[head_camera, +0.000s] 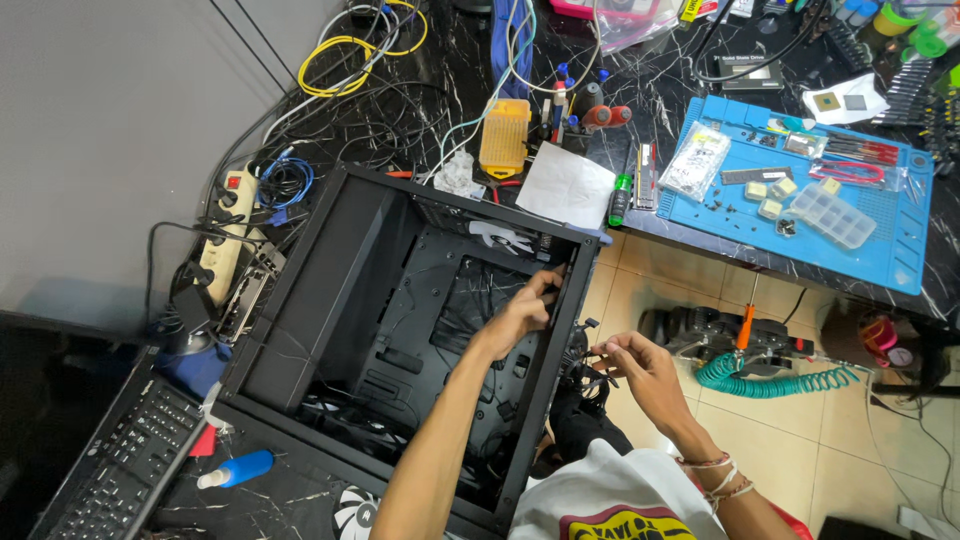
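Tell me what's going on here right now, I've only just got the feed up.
A person is working on an open black computer case lying on a dark marbled table. The left hand reaches inside and grips the case's side frame near the top corner. The right hand, outside the case, pinches a bundle of black cables at that edge. A blue work mat with small parts lies beyond, and a keyboard sits at lower left.

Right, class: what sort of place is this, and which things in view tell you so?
Most likely a computer repair or assembly workbench. An open black PC case lies on the dark marbled table, beside a blue repair mat strewn with small parts and a clear compartment box, plus tangled cables.
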